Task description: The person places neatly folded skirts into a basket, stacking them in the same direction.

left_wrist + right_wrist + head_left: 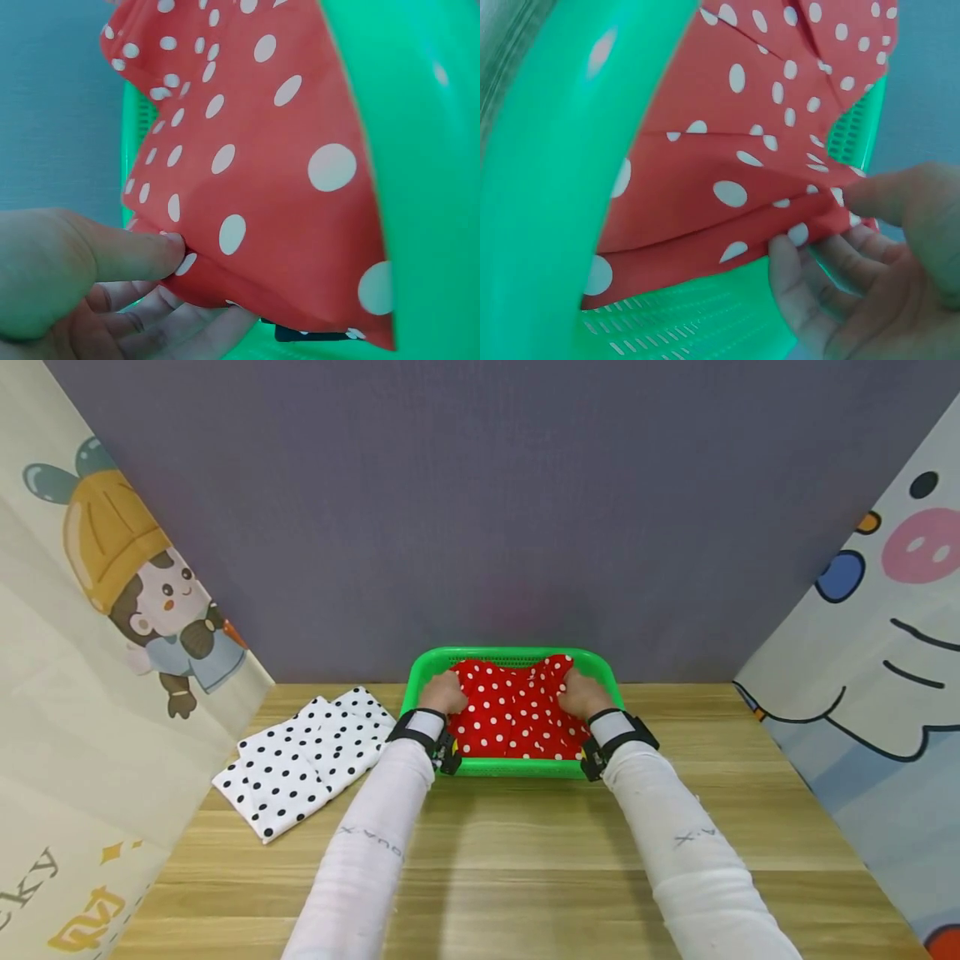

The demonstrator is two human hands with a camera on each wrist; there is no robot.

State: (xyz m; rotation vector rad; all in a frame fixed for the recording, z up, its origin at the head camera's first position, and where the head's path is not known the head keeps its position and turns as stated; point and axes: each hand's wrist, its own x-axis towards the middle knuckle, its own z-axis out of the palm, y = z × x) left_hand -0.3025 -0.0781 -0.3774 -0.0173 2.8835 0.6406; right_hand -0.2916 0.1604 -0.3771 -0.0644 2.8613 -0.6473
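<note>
A red cloth with white dots [498,714] lies inside a green plastic basket [517,768], its far part raised towards the back rim. At the cloth's left edge, my left hand [444,693] pinches it between thumb and fingers, as the left wrist view shows with the thumb [142,255] on top. My right hand [585,695] pinches the opposite edge. In the right wrist view its thumb and fingers [787,277] meet on a folded strip of the fabric. The basket's bottom is mostly hidden under the cloth.
White cloth with black dots [307,760], folded, lies on the wooden table [525,860] left of the basket. A grey wall [510,510] rises right behind the basket. Patterned side panels [900,635] stand at left and right.
</note>
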